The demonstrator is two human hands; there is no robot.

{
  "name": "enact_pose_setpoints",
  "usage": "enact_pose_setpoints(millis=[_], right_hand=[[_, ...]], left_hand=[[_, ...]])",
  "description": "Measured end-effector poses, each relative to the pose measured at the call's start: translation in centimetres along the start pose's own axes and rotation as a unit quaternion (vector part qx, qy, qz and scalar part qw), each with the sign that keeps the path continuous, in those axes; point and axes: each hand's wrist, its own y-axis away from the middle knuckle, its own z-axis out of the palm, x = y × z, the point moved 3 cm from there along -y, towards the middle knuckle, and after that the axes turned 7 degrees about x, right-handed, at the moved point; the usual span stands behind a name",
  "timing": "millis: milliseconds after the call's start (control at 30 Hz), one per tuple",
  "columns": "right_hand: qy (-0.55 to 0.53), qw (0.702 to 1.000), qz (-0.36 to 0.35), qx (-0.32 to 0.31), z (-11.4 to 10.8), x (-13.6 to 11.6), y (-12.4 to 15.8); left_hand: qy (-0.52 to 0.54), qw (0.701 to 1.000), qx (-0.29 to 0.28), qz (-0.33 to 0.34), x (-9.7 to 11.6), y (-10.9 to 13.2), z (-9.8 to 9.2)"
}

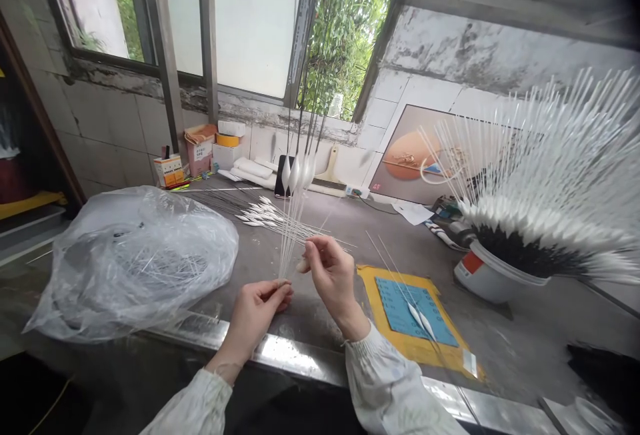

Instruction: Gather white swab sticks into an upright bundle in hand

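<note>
Since each of these looks like a fishing float, little more than a thin white stem with a spindle-shaped body and a long dark tip, the bunch of slender floats [293,235] standing upright above the bench [310,335] should weigh almost nothing. It will likely feel springy but fragile, with stems that could snap if bent sharply and slip against each other, so the low stem ends seem the safest place to take hold, away from the smooth white bodies. The left hand [255,318] is nearly closed, its thumb and fingertips pinching the stems together at their lower end. The right hand [333,281] is half curled just beside them, its fingertips close to the stems, though whether it grips any cannot be told. A loose pile of floats [260,213] lies behind the hands, next to a clear plastic bag [130,261]. To the right, two floats [419,321] rest on a blue pad [405,308] on a yellow mat [385,288], near a white tub [487,271] bristling with more.
</note>
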Motion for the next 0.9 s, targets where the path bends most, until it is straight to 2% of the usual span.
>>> enact_pose_setpoints(millis=[167, 433, 500, 633, 800, 900], right_hand=[[-0.087, 0.996, 0.01, 0.035, -0.1, -1.0, 0.1], [-0.078, 0.997, 0.016, 0.017, -0.1, -0.8, 0.0], [-0.083, 0.996, 0.04, -0.021, -0.1, -0.7, -0.3], [-0.09, 0.981, 0.096, -0.141, 0.3, -0.9, -0.5], [0.006, 0.986, 0.054, -0.155, 0.4, -1.6, 0.4], [0.054, 0.978, 0.056, -0.195, 1.0, -0.5, -0.1]], left_hand=[[0.021, 1.0, -0.001, -0.004, -0.2, 0.0, 0.0], [0.019, 1.0, -0.006, -0.001, -0.4, -0.1, -0.1], [0.011, 1.0, -0.012, 0.007, -0.4, -0.1, -0.1], [-0.009, 0.999, -0.029, 0.024, -0.2, 0.0, -0.1], [-0.017, 0.998, -0.035, 0.045, -0.1, -0.1, -0.1], [-0.019, 0.998, -0.029, 0.046, 0.0, -0.2, 0.0]])
